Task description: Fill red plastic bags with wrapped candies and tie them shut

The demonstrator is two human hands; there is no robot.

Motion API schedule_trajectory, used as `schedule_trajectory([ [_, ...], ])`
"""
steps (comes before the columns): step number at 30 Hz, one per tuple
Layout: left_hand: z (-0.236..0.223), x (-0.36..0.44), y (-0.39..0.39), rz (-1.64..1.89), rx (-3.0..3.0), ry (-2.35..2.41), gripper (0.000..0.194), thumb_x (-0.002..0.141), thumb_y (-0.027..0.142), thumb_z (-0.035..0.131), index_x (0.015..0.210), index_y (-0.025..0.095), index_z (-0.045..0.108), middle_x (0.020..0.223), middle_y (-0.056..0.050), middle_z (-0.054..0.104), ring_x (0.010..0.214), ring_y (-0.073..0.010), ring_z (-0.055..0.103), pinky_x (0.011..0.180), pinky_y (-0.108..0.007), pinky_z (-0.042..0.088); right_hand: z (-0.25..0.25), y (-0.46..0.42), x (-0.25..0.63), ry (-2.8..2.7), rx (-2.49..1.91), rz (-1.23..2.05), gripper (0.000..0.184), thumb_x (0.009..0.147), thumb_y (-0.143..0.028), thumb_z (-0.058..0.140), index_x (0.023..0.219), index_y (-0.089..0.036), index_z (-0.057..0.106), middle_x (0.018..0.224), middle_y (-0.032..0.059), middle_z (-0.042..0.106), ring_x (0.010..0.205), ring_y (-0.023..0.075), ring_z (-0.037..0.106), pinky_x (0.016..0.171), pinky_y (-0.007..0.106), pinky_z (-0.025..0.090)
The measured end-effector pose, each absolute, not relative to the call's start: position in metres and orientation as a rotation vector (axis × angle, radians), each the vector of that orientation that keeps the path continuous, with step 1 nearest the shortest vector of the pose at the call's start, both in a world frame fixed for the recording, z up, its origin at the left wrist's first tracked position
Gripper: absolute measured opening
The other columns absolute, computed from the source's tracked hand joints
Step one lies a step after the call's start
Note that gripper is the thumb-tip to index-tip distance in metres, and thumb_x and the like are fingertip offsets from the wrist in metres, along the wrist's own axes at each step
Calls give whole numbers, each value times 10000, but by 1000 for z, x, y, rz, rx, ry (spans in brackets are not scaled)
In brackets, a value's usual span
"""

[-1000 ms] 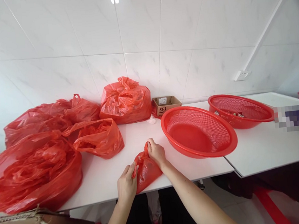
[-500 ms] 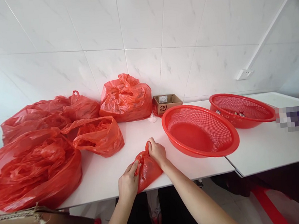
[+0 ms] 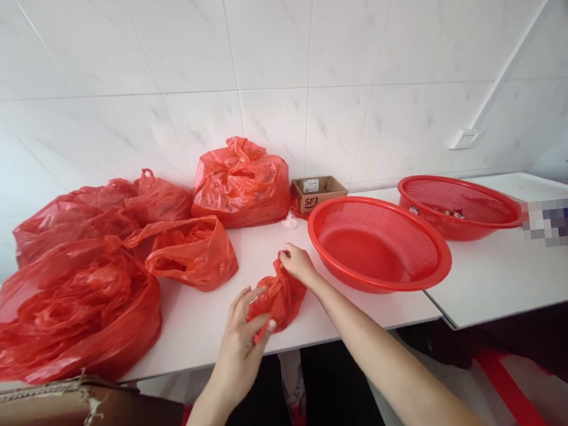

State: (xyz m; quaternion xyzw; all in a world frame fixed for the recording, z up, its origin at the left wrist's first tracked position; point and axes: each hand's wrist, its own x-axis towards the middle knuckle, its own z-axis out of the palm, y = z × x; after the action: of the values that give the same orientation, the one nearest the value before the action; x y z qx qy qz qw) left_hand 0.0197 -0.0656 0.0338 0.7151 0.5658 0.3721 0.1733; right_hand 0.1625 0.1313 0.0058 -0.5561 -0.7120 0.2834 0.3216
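Note:
A small red plastic bag [image 3: 288,301] rests near the front edge of the white table, its top twisted together. My right hand [image 3: 296,263] is closed on the gathered top of this bag. Just left of the bag, my left hand [image 3: 243,334] has its fingers spread and curved, with nothing held in them. Whether its fingertips touch the plastic I cannot tell. What the bag contains is hidden.
Larger red bags [image 3: 72,307] fill the table's left side, and another [image 3: 241,183] stands by the wall. A small cardboard box [image 3: 320,199] sits behind. Two red baskets [image 3: 382,244] [image 3: 464,206] are at right. A cardboard carton [image 3: 127,415] stands front left.
My left hand has let go of the small bag and opened. The bag has moved slightly away from the table edge, and its top is now more twisted in my right hand.

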Motion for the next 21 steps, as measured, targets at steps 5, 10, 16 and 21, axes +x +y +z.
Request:
schedule_trajectory([
  [5, 47, 28, -75, 1070, 1797, 1378, 369, 961, 426, 430, 839, 236, 722, 1520, -50, 405, 1472, -296, 205, 1180, -521, 233, 21, 128, 145, -1804, -1347, 910, 111, 827, -184, 473, 722, -208, 443, 743, 24, 646, 696, 150, 592, 623, 246, 400],
  [10, 54, 18, -31, 1518, 1188, 1241, 532, 946, 569, 356, 1175, 181, 637, 1086, -121, 685, 1112, -249, 612, 1005, -436, 448, 67, 102, 145, -1755, -1057, 1077, 141, 839, -176, 416, 966, -218, 459, 866, 0, 686, 745, 118, 653, 641, 224, 487],
  [16, 66, 30, -1, 1322, 1165, 1205, 452, 731, 491, 735, 1010, 139, 683, 713, -11, 624, 654, -142, 571, 644, -262, 465, 112, 71, 150, -1880, -467, 1276, 193, 807, -139, 473, 977, -204, 536, 866, 10, 683, 777, 125, 645, 771, 294, 515],
  [21, 64, 31, 3, 1350, 1141, 1233, 510, 755, 575, 670, 525, 172, 459, 501, 44, 402, 463, -72, 332, 472, -219, 285, 100, 70, 156, -1790, -523, 1207, 491, 831, -214, 581, 1306, -262, 463, 1281, 80, 587, 1062, 166, 602, 942, 370, 473],
])
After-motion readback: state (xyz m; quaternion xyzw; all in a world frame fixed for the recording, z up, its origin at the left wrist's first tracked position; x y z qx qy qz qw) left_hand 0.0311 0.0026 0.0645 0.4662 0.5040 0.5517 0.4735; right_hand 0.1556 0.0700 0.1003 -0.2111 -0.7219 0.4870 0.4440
